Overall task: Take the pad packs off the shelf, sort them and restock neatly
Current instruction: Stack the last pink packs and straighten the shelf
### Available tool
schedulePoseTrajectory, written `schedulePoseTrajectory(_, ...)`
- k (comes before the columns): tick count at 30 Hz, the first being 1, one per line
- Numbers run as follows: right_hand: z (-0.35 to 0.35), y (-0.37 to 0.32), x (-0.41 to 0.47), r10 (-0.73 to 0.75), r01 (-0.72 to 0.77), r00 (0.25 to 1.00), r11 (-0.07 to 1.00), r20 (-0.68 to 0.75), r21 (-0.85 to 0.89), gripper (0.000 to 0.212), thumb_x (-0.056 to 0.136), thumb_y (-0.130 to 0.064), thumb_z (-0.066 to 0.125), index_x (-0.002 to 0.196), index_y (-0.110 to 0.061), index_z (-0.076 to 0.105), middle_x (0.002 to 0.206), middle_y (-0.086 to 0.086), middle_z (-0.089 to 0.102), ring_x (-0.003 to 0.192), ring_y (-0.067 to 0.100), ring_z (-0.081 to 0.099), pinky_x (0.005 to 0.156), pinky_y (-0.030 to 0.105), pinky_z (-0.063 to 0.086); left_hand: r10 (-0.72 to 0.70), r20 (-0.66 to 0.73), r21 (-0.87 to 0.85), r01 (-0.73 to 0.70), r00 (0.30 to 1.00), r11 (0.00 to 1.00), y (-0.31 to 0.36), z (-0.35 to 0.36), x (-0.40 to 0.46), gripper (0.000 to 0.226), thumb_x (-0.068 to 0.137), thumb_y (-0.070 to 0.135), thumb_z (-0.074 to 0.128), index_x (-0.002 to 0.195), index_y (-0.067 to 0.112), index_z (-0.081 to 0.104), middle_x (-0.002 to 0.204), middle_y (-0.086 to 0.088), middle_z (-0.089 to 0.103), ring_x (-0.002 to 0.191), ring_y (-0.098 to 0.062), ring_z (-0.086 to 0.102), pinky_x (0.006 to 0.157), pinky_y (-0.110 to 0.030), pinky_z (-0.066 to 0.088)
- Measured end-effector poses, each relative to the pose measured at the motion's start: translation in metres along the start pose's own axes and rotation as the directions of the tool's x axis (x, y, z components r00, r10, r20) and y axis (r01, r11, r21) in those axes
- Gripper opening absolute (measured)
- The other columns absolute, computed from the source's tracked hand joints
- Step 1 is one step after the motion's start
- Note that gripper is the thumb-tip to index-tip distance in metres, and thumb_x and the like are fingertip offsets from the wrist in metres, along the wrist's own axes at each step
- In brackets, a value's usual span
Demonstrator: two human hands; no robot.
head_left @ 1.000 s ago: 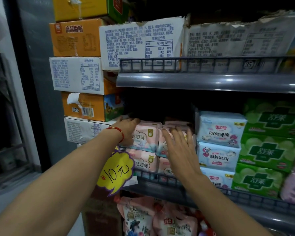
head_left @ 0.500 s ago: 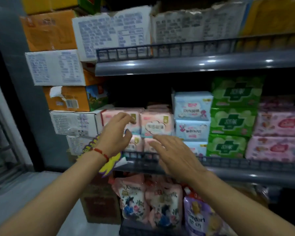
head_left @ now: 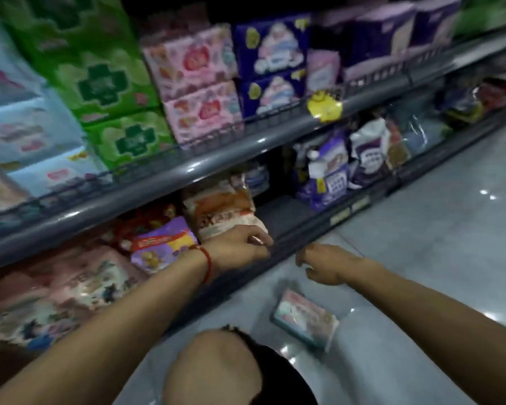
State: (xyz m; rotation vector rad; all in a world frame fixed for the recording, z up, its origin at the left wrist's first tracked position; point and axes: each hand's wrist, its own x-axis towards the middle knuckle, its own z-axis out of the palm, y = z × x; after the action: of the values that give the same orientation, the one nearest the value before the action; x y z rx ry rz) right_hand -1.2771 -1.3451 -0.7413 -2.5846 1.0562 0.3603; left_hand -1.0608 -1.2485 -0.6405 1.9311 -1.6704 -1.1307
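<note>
Both hands hang low over the floor [head_left: 421, 258]. The left hand [head_left: 240, 247] and right hand [head_left: 322, 266] have loose fingers, holding nothing. One pink pad pack [head_left: 304, 317] lies on the floor beside a knee [head_left: 216, 372]. Green packs [head_left: 108, 83] fill the shelf [head_left: 158, 173] above.

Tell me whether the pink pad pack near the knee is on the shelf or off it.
Off the shelf. The pink pad pack lies flat on the grey floor, below both hands, touched by neither.

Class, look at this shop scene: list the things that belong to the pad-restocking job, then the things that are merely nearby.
Belongs to the job:
pink pad pack on the floor
green pad packs
pink pad packs on the shelf
left hand
right hand

Merely nearby:
yellow price tag
purple bags on the lower shelf
orange bag
</note>
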Motion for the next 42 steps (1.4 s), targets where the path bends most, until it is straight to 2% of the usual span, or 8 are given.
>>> schedulePoseTrajectory(6, 0.121, 0.057, -0.019, 0.318, -0.422, 0.885, 0.855, 0.340, 0.301, 0.057, 0.096, -0.044, 0.064, 0.143, -0.015, 0.048, 0.145, 0.011, 0.053, 0.130, 0.030, 0.052, 0.099, 0.033, 0.044, -0.155, 0.266, 0.179, 0.109, 0.951, 0.978, -0.035, 0.077, 0.077, 0.030, 0.095, 0.022, 0.067, 0.125, 0.018, 0.065, 0.106, -0.001, 0.063, 0.082, -0.013, 0.059, 0.068, -0.024, 0.050)
schedulePoseTrajectory(13, 0.218, 0.026, -0.006, 0.581, -0.631, 0.598, -0.083, 0.552, 0.771, 0.064, 0.094, -0.027, 0.074, 0.136, 0.000, 0.034, 0.124, 0.013, 0.047, 0.100, 0.028, 0.053, 0.037, 0.014, 0.042, -0.295, 0.312, 0.103, 0.276, 0.903, 0.956, -0.150, 0.155, 0.112, 0.076, 0.079, 0.029, 0.085, 0.142, 0.008, 0.048, 0.140, -0.002, 0.053, 0.122, -0.019, 0.054, 0.098, -0.026, 0.046)
schedulePoseTrajectory(18, 0.243, 0.014, 0.011, 0.567, -0.420, 0.597, -0.383, 0.568, 0.823, 0.027, 0.098, -0.015, 0.065, 0.123, -0.008, 0.059, 0.105, 0.011, 0.071, 0.075, 0.024, 0.067, 0.044, 0.021, 0.049, -0.225, 0.379, -0.215, 0.322, 0.898, 0.922, -0.192, 0.200, 0.137, 0.081, 0.080, 0.008, 0.084, 0.147, 0.013, 0.040, 0.139, 0.005, 0.055, 0.114, -0.007, 0.057, 0.080, -0.005, 0.046)
schedulePoseTrajectory(25, 0.252, 0.008, 0.012, 0.536, -0.302, 0.687, -0.403, 0.491, 0.864, 0.024, 0.097, -0.003, 0.063, 0.121, -0.006, 0.066, 0.110, 0.014, 0.077, 0.091, 0.027, 0.077, 0.069, 0.036, 0.060, -0.286, 0.258, -0.367, 0.367, 0.923, 0.855, -0.227, 0.220, 0.136, 0.089, 0.045, 0.038, 0.089, 0.127, 0.017, 0.060, 0.117, 0.001, 0.072, 0.105, -0.015, 0.070, 0.094, -0.038, 0.059)
schedulePoseTrajectory(31, 0.214, -0.004, -0.002, 0.455, -0.233, 0.829, -0.245, 0.324, 0.941, 0.038, 0.088, -0.010, 0.077, 0.125, -0.007, 0.065, 0.113, 0.007, 0.077, 0.104, 0.025, 0.074, 0.091, 0.037, 0.060, -0.278, 0.110, -0.444, 0.297, 0.954, 0.845, -0.212, 0.181, 0.084, 0.067, 0.061, 0.032, 0.094, 0.120, 0.016, 0.067, 0.111, 0.000, 0.075, 0.103, -0.017, 0.072, 0.085, -0.031, 0.060)
schedulePoseTrajectory(34, 0.175, -0.021, -0.010, 0.376, -0.196, 0.898, -0.121, 0.228, 0.973, 0.040, 0.085, -0.015, 0.081, 0.122, -0.012, 0.067, 0.110, 0.003, 0.078, 0.102, 0.020, 0.075, 0.086, 0.031, 0.060, -0.279, -0.008, -0.521, 0.234, 0.960, 0.821, -0.194, 0.146, 0.045, 0.053, 0.074, 0.018, 0.091, 0.119, 0.016, 0.063, 0.105, 0.007, 0.073, 0.090, 0.001, 0.070, 0.074, -0.016, 0.055)
schedulePoseTrajectory(38, 0.122, -0.054, -0.015, 0.336, -0.111, 0.938, 0.073, 0.081, 0.991, 0.047, 0.078, -0.016, 0.088, 0.117, -0.014, 0.063, 0.108, 0.001, 0.078, 0.096, 0.012, 0.075, 0.076, 0.023, 0.059, -0.258, -0.167, -0.536, 0.132, 0.952, 0.834, -0.177, 0.103, -0.019, 0.066, 0.068, 0.041, 0.092, 0.124, 0.021, 0.063, 0.114, 0.005, 0.074, 0.103, -0.010, 0.071, 0.085, -0.026, 0.058)
schedulePoseTrajectory(42, 0.049, -0.098, -0.012, 0.165, -0.001, 0.985, 0.310, -0.053, 0.951, 0.056, 0.072, -0.036, 0.093, 0.117, -0.022, 0.064, 0.109, -0.005, 0.077, 0.099, 0.009, 0.074, 0.088, 0.035, 0.061, -0.295, -0.355, -0.576, 0.041, 0.887, 0.817, -0.160, 0.057, -0.077, 0.053, 0.078, 0.008, 0.086, 0.125, 0.011, 0.062, 0.114, -0.001, 0.075, 0.103, -0.016, 0.072, 0.082, -0.028, 0.061)
